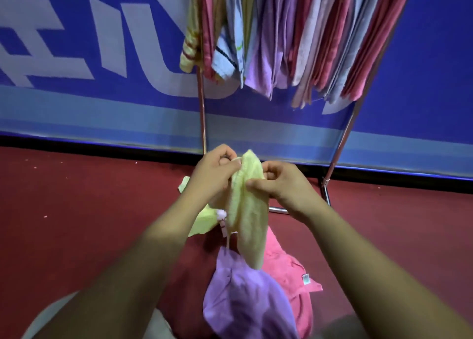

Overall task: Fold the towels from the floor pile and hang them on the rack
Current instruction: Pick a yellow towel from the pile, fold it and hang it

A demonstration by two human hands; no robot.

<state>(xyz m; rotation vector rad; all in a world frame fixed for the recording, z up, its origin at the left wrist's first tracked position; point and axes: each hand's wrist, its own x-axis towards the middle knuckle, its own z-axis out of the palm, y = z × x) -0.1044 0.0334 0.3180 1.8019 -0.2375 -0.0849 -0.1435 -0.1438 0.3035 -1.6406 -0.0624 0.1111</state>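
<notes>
Both my hands hold a pale yellow towel up in front of me, above the floor pile. My left hand grips its upper left edge; my right hand pinches its right edge with thumb and fingers. The towel hangs down in a long bunched fold. Below it on the red floor lie a purple towel, a pink towel and a light yellow-green towel. The metal rack stands behind, loaded with several hanging towels in pink, purple, blue and yellow.
A blue banner wall with white lettering runs behind the rack. The rack's right leg and foot bar rest on the red carpet. My knees show at the bottom edge.
</notes>
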